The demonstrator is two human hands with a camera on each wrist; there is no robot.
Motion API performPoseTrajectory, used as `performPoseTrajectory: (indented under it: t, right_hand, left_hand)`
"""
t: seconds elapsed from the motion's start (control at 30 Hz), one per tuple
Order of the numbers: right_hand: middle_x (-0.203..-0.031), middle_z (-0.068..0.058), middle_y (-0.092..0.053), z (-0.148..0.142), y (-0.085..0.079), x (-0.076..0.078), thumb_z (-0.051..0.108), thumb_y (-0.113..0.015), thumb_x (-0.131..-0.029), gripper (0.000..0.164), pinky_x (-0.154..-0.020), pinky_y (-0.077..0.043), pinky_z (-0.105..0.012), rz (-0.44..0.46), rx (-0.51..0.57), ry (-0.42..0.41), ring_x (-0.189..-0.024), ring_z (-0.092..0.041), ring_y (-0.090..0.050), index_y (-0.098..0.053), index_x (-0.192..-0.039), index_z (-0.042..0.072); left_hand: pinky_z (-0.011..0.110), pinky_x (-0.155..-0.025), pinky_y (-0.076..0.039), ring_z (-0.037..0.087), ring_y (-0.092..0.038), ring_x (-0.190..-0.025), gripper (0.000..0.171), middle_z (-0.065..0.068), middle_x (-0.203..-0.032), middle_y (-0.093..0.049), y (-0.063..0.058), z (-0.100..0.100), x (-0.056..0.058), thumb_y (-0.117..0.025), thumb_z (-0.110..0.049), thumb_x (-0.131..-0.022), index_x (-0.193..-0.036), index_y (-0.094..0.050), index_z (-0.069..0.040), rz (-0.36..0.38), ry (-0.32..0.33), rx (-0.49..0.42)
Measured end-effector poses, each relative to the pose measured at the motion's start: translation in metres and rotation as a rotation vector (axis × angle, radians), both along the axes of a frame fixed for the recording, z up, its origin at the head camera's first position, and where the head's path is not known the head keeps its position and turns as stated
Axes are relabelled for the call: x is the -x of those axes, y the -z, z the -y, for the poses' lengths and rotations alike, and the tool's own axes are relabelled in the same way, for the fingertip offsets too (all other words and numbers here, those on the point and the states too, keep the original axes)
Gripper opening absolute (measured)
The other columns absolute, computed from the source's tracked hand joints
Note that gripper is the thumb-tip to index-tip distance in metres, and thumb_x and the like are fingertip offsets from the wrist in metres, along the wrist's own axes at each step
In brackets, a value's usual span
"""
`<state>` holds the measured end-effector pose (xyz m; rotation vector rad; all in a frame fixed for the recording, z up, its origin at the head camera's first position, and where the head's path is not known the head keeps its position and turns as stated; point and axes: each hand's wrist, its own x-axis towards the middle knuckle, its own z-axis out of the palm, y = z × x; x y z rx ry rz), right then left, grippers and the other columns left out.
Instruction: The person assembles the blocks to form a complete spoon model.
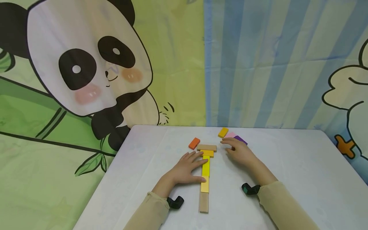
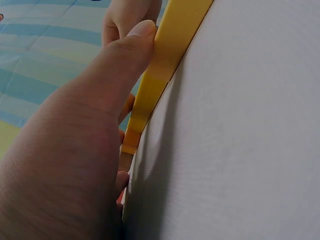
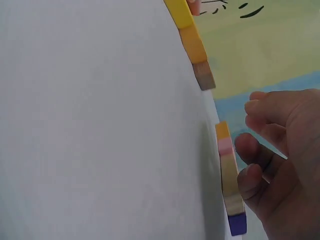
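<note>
My left hand (image 1: 187,168) lies spread on the left of a straight line of flat blocks, its fingertips and thumb touching them. From near to far the line has a plain wooden block (image 1: 204,202), a light yellow block (image 1: 204,186), a bright yellow block (image 1: 206,166) and an orange-yellow block (image 1: 209,154). Another wooden block (image 1: 207,147) lies crosswise at the far end. My right hand (image 1: 240,154) hovers with loosely bent fingers and nothing between them, close to a pink block (image 1: 231,135) and a purple block (image 1: 240,139). In the right wrist view, a pale wooden block (image 3: 230,182) appears between those two.
A red-orange block (image 1: 194,143) lies left of the line's far end. Toward the table's back edge sits a golden yellow block (image 1: 223,132). The white table (image 1: 299,163) backs onto a printed cloth with a panda and stripes.
</note>
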<state>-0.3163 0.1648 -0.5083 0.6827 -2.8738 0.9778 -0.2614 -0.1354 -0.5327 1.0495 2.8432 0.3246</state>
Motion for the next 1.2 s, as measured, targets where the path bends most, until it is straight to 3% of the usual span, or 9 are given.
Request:
performPoseTrajectory:
  t: [0.13, 0.23, 0.3, 0.47, 0.53, 0.7, 0.93, 1.1, 1.2]
  right_hand:
    - [-0.142, -0.011, -0.056, -0.025, 0.001, -0.004, 0.014, -0.06, -0.097, 0.038, -0.085, -0.05, -0.042, -0.026, 0.01, 0.054, -0.098, -0.025, -0.059, -0.062, -0.135, 0.015]
    - [-0.138, -0.014, -0.058, -0.04, 0.005, -0.008, 0.014, -0.06, -0.097, 0.035, -0.085, -0.051, -0.044, -0.052, 0.008, 0.084, -0.098, -0.026, -0.061, -0.064, -0.132, 0.013]
    - [-0.135, -0.014, -0.06, -0.046, 0.008, -0.011, 0.014, -0.059, -0.098, 0.031, -0.087, -0.052, -0.046, -0.057, 0.015, 0.109, -0.1, -0.029, -0.062, -0.067, -0.128, 0.011]
    - [-0.131, -0.012, -0.064, -0.049, 0.013, -0.016, 0.014, -0.055, -0.099, 0.027, -0.105, -0.043, -0.057, -0.049, 0.032, 0.167, -0.127, -0.039, -0.055, -0.072, -0.12, 0.01]
    - [-0.127, -0.011, -0.065, -0.047, 0.014, -0.018, 0.014, -0.056, -0.099, 0.025, -0.106, -0.042, -0.058, -0.055, 0.038, 0.171, -0.127, -0.04, -0.054, -0.073, -0.117, 0.01]
    - [-0.122, -0.012, -0.065, -0.043, 0.017, -0.021, 0.013, -0.06, -0.096, 0.022, -0.101, -0.047, -0.057, -0.098, 0.044, 0.115, -0.117, -0.038, -0.059, -0.075, -0.113, 0.012]
    - [-0.148, -0.012, -0.049, -0.044, 0.022, -0.019, 0.009, -0.062, -0.091, 0.044, -0.091, -0.046, -0.047, -0.105, -0.057, 0.068, -0.11, -0.031, -0.057, -0.061, -0.135, 0.013]
    - [-0.143, -0.014, -0.05, -0.043, 0.023, -0.019, 0.015, -0.067, -0.09, 0.041, -0.086, -0.049, -0.045, -0.1, -0.068, 0.051, -0.101, -0.027, -0.058, -0.063, -0.132, 0.013]
    - [-0.147, -0.012, -0.048, -0.043, 0.022, -0.019, 0.017, -0.069, -0.091, 0.041, -0.092, -0.05, -0.048, -0.089, -0.068, 0.03, -0.111, -0.031, -0.06, -0.063, -0.131, 0.012]
  left_hand:
    - [0.054, -0.125, -0.01, 0.029, -0.013, -0.154, 0.089, -0.006, -0.167, -0.013, 0.0, 0.0, 0.0, -0.038, -0.089, -0.08, -0.155, -0.026, -0.042, -0.002, 0.002, -0.008]
    - [0.054, -0.125, -0.01, 0.029, -0.013, -0.154, 0.089, -0.007, -0.167, -0.012, 0.001, 0.0, 0.001, -0.037, -0.089, -0.08, -0.155, -0.025, -0.043, -0.009, 0.004, -0.004]
    - [0.054, -0.125, -0.01, 0.029, -0.013, -0.154, 0.089, -0.007, -0.167, -0.011, 0.002, -0.001, 0.001, -0.037, -0.089, -0.08, -0.155, -0.025, -0.043, -0.017, 0.006, -0.002]
    - [0.054, -0.125, -0.01, 0.029, -0.013, -0.154, 0.089, -0.008, -0.167, -0.011, 0.003, -0.001, 0.002, -0.038, -0.088, -0.08, -0.155, -0.025, -0.043, -0.017, 0.008, -0.011]
    - [0.054, -0.125, -0.01, 0.029, -0.012, -0.155, 0.089, -0.008, -0.167, -0.011, 0.004, -0.001, 0.002, -0.038, -0.089, -0.08, -0.155, -0.024, -0.043, -0.015, 0.007, -0.009]
    - [0.053, -0.125, -0.011, 0.029, -0.012, -0.154, 0.088, -0.007, -0.167, -0.011, 0.005, 0.0, 0.001, -0.037, -0.089, -0.08, -0.155, -0.023, -0.044, -0.024, 0.011, -0.006]
    - [0.053, -0.125, -0.011, 0.029, -0.013, -0.154, 0.087, -0.007, -0.167, -0.012, 0.003, 0.001, 0.001, -0.039, -0.087, -0.081, -0.155, -0.024, -0.044, -0.018, 0.015, -0.021]
    - [0.053, -0.125, -0.01, 0.029, -0.012, -0.155, 0.087, -0.007, -0.167, -0.012, 0.003, 0.001, 0.001, -0.039, -0.087, -0.08, -0.154, -0.023, -0.045, -0.011, 0.006, -0.015]
    - [0.053, -0.125, -0.01, 0.028, -0.011, -0.155, 0.087, -0.008, -0.167, -0.011, 0.004, 0.001, 0.001, -0.038, -0.088, -0.08, -0.154, -0.022, -0.046, -0.009, 0.003, -0.012]
